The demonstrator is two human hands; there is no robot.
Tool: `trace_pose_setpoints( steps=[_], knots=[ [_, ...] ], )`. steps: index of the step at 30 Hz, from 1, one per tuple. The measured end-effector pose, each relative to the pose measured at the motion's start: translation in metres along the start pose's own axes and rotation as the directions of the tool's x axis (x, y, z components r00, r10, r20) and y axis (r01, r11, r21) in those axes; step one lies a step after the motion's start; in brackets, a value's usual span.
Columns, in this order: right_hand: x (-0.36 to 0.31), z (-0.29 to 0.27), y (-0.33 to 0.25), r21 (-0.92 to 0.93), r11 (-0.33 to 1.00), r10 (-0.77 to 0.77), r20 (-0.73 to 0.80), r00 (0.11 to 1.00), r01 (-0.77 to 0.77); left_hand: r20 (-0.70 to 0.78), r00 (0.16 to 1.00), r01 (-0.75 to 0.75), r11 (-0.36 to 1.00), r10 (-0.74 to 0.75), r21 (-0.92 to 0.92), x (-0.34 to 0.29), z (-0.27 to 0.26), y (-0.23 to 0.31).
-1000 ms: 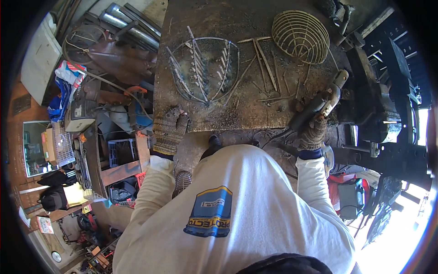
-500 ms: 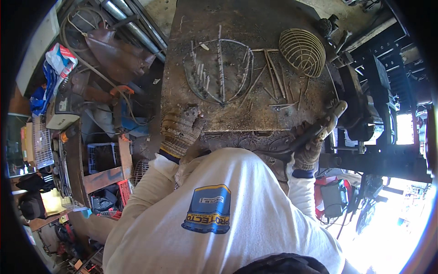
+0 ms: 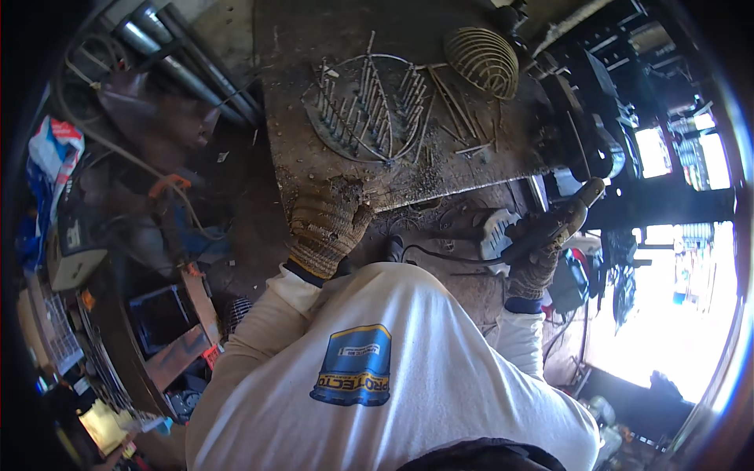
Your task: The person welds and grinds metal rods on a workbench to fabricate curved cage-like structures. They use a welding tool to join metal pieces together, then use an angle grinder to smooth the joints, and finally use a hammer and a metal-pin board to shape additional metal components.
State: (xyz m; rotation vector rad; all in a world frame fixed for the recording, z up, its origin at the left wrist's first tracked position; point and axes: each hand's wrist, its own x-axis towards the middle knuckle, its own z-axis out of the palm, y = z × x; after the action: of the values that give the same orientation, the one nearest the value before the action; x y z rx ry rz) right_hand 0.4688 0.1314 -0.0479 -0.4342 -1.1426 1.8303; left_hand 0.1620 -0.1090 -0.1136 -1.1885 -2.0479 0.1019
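Observation:
My left hand (image 3: 330, 224), in a dirty knitted work glove, rests at the table's front left edge. Its thumb stands apart from the fingers and nothing shows in it; the dark fingertips blend into the tabletop. Off the table's front right corner, my gloved right hand (image 3: 542, 251) is closed round a dark welding electrode holder (image 3: 530, 239). From the holder a black cable trails left past my knees. A thin rod (image 3: 578, 145) rises beyond that hand. Farther forward on the table lies a round metal frame (image 3: 314, 129) with rows of short upright rods (image 3: 373, 106).
A domed wire basket (image 3: 483, 63) sits at the table's (image 3: 287, 94) far right, with loose rods (image 3: 452, 102) beside it. Metal pipes (image 3: 177, 59) lean at the left, near an open-topped crate (image 3: 161, 314). Dark machinery (image 3: 597, 102) stands right of the table.
The whole view has turned and shifted, so the table edge slants and the frame's upright rods show more. My left hand has come forward against the table edge; my right hand still grips the holder.

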Motion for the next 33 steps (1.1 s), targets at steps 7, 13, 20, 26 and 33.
trace_pose_setpoints(
  steps=[7,13,20,26,33],
  knots=[
    [-0.070,-0.021,-0.009,0.024,1.000,0.005,-0.229,0.973,0.001,0.136,0.989,-0.040,0.990,0.059,-0.139,-0.004,0.005,-0.006],
    [-0.074,0.007,-0.039,-0.101,0.994,-0.049,-0.209,0.977,0.028,0.176,0.977,-0.088,0.982,0.117,-0.168,-0.003,-0.004,-0.002],
    [-0.066,0.013,-0.077,-0.580,0.807,-0.315,-0.261,0.912,0.113,0.193,0.981,0.071,0.885,0.022,-0.460,-0.001,-0.006,-0.011],
    [-0.063,-0.001,-0.108,-0.660,0.695,-0.490,-0.143,0.860,0.287,0.388,0.922,0.223,0.824,-0.005,-0.521,-0.018,0.015,0.010],
    [-0.071,-0.054,-0.118,-0.742,0.669,-0.546,-0.448,0.708,0.047,0.305,0.952,0.094,0.961,-0.011,-0.260,-0.019,0.010,0.013]
  ],
)
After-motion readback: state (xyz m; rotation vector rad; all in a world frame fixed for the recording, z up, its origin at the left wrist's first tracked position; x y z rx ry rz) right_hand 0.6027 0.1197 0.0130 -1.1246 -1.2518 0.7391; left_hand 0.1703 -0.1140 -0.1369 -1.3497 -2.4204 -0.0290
